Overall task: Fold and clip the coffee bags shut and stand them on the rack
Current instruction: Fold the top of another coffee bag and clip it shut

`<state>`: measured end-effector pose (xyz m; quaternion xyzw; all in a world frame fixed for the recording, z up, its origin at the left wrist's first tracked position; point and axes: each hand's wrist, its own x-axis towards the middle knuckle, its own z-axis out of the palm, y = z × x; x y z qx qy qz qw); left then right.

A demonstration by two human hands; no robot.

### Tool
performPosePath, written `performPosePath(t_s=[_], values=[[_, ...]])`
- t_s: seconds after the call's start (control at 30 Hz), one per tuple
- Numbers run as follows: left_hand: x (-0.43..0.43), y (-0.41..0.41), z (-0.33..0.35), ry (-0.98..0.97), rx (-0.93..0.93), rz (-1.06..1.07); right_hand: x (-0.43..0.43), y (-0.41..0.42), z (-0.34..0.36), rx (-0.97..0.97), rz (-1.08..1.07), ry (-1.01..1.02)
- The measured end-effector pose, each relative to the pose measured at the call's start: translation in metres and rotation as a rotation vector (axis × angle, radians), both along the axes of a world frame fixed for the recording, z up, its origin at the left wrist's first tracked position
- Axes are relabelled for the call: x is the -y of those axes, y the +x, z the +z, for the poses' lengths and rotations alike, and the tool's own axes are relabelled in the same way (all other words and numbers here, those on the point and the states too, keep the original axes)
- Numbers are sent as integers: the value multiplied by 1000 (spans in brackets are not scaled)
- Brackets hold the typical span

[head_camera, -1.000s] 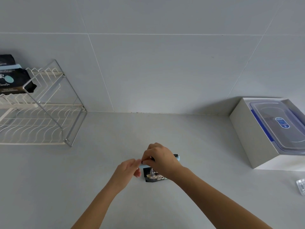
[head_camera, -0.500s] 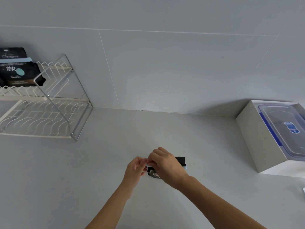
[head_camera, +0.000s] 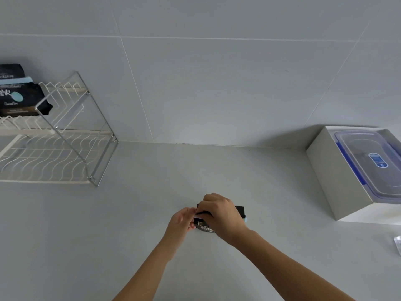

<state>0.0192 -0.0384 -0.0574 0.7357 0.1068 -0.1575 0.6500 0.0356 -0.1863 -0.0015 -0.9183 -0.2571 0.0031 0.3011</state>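
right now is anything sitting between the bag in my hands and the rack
Nothing visible does. The left hand and right hand grip the coffee bag on the counter, and no object lies between it and the rack at left. One clipped bag already stands on the upper tier.

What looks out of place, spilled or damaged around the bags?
Nothing stands out. One clipped bag sits on the upper tier of the rack; the left hand and right hand grip the second bag on the counter. No spill or tear shows.
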Motion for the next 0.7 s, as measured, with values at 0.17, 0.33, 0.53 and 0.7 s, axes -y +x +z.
performPosePath(t_s=[0.17, 0.33, 0.53, 0.7], values=[[3, -1, 1, 88, 66, -11, 4, 1, 2, 11, 11, -24], [-9, 10, 3, 220, 54, -18, 25, 7, 15, -35, -155, 58], [2, 40, 40, 582, 457, -51, 92, 0, 4, -194, -302, 75], [26, 55, 72, 608, 489, -411, 108, -5, -9, -284, -466, 369]])
